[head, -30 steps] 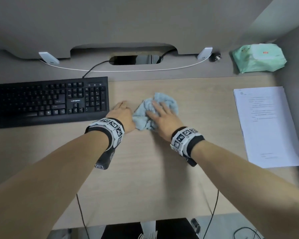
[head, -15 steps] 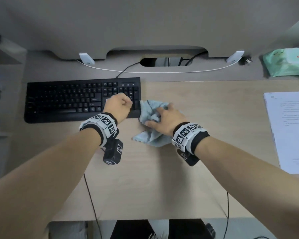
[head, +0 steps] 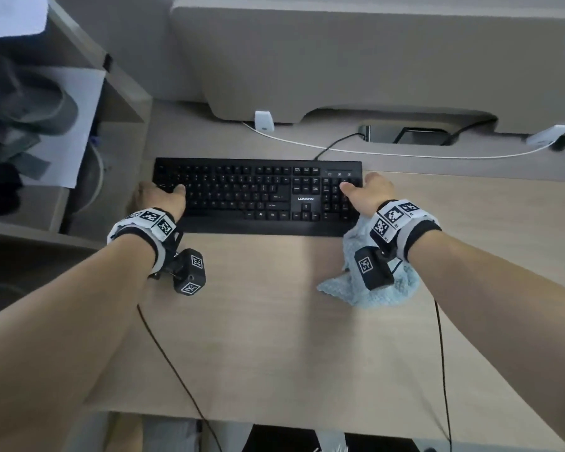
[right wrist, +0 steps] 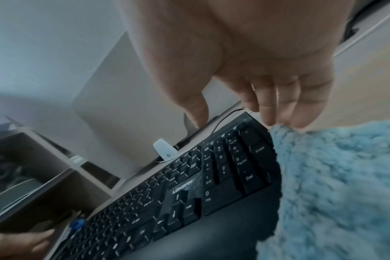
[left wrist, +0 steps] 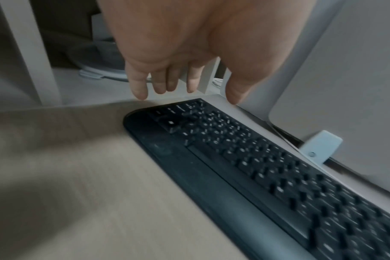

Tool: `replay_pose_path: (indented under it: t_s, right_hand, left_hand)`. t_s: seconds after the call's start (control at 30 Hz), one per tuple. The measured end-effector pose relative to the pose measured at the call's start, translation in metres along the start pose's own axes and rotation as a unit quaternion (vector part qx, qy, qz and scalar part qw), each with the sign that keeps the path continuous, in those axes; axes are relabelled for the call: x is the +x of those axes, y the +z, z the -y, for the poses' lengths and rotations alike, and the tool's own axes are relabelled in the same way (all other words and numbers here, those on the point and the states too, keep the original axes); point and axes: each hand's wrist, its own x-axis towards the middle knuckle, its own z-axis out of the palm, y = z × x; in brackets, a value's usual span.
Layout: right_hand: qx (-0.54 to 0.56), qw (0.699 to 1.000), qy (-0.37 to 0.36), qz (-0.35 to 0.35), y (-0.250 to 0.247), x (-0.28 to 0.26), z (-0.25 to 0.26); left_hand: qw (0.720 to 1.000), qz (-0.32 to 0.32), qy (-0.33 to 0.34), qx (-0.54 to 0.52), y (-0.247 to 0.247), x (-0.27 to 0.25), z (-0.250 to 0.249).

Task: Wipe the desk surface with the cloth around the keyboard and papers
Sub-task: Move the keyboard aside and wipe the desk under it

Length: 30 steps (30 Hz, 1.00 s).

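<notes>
The black keyboard (head: 258, 197) (left wrist: 256, 167) (right wrist: 189, 184) lies at the back of the wooden desk (head: 274, 321). My left hand (head: 159, 190) (left wrist: 209, 95) is at its left end, thumb over the keys, fingers hanging straight past the corner. My right hand (head: 361, 187) (right wrist: 233, 121) is at its right end, thumb over the number pad, fingers relaxed. The light blue cloth (head: 346, 288) (right wrist: 334, 184) lies bunched under my right wrist, its top edge touching my fingertips (right wrist: 268, 119). No papers are in view.
Two white clips (head: 264, 120) (head: 548, 135) hold a white cable along the grey partition. The keyboard's black cable (head: 336, 145) runs into a desk opening (head: 405, 135). A shelf unit with a paper sheet (head: 62, 125) stands left. Thin black wires (head: 163, 347) cross the front edge.
My left hand slid from the keyboard's right end to its left end. My right hand came off the top of the cloth and reached the right end. The view swung left, losing the papers.
</notes>
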Motion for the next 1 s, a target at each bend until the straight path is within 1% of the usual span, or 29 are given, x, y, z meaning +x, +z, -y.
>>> replay_pose_path:
  t_s: [0.07,0.13,0.2,0.33,0.47,0.67,0.8,0.9,1.0]
  right_hand:
    - [-0.003,1.000,0.017,-0.010,0.003,0.006,0.006]
    - [-0.009,0.999,0.031,-0.011,0.004,0.010,0.011]
    - [-0.011,0.999,0.037,-0.014,0.007,0.013,0.014]
    - [-0.008,0.999,0.046,-0.016,0.009,0.014,0.020]
    - [-0.001,0.999,0.042,-0.031,0.002,0.017,0.032]
    - [0.030,0.996,0.028,-0.073,-0.038,0.012,0.035]
    - [0.031,0.993,0.062,-0.094,-0.072,0.001,0.001]
    - [0.035,0.988,0.093,-0.115,-0.100,-0.009,-0.045]
    - [0.039,0.981,0.125,-0.142,-0.132,-0.017,-0.100]
  left_hand:
    - [1.000,0.018,-0.020,-0.008,-0.003,0.009,0.007]
    - [0.998,0.043,-0.025,-0.028,-0.001,0.016,0.010]
    - [0.998,0.048,-0.027,-0.042,0.002,0.022,0.010]
    - [0.999,0.027,-0.023,-0.024,0.003,0.028,0.009]
    - [0.999,0.022,-0.042,-0.006,-0.001,0.027,0.005]
    - [0.999,0.006,-0.033,-0.021,-0.015,0.022,-0.017]
    - [0.999,0.031,-0.005,-0.024,-0.009,0.001,-0.048]
    - [0.998,0.065,0.013,-0.023,0.015,-0.030,-0.077]
    - [0.995,0.095,0.035,-0.007,0.046,-0.076,-0.110]
